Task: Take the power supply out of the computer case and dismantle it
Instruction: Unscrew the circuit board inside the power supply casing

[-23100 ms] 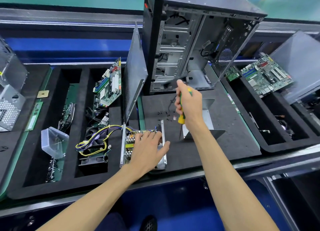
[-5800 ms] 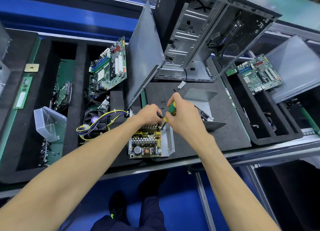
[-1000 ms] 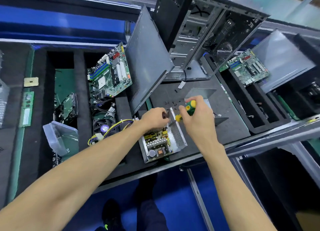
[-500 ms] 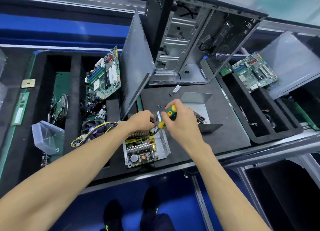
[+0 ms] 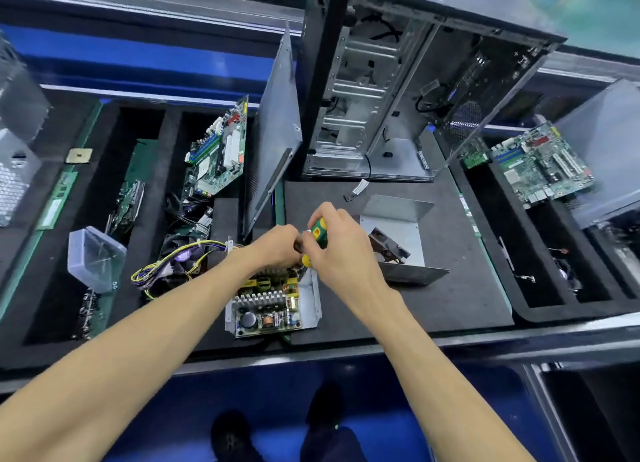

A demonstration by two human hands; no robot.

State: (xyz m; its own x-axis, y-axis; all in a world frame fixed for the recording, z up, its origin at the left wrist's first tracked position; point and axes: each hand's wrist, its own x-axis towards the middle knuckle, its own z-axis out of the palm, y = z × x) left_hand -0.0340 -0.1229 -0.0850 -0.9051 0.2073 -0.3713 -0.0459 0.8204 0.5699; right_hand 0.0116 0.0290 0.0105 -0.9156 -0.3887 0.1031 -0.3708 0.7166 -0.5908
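Nearest of all, the opened power supply (image 5: 273,306) lay at the front edge of the black foam mat (image 5: 450,306), its circuit board, heat sink and coils exposed inside a shallow metal tray. Over its far end the two hands met. The right hand (image 5: 341,250) had its fingers curled round the green-and-yellow handle of a screwdriver (image 5: 317,235), which pointed down toward the far corner of the supply. The left hand (image 5: 277,245) was curled at the same corner, touching the right; whether it pinched something there could not be told. A bundle of yellow and purple wires (image 5: 173,264) trailed left from the supply into a tray compartment. Just right of the hands stood the bent metal cover (image 5: 398,233). A clear plastic box (image 5: 93,257) sat in the left tray, with a motherboard (image 5: 218,153) leaning farther back. Beyond, a grey side panel (image 5: 273,129) leaned beside the upright, gutted computer case (image 5: 398,91). Another motherboard (image 5: 540,164) lay in the right-hand tray.
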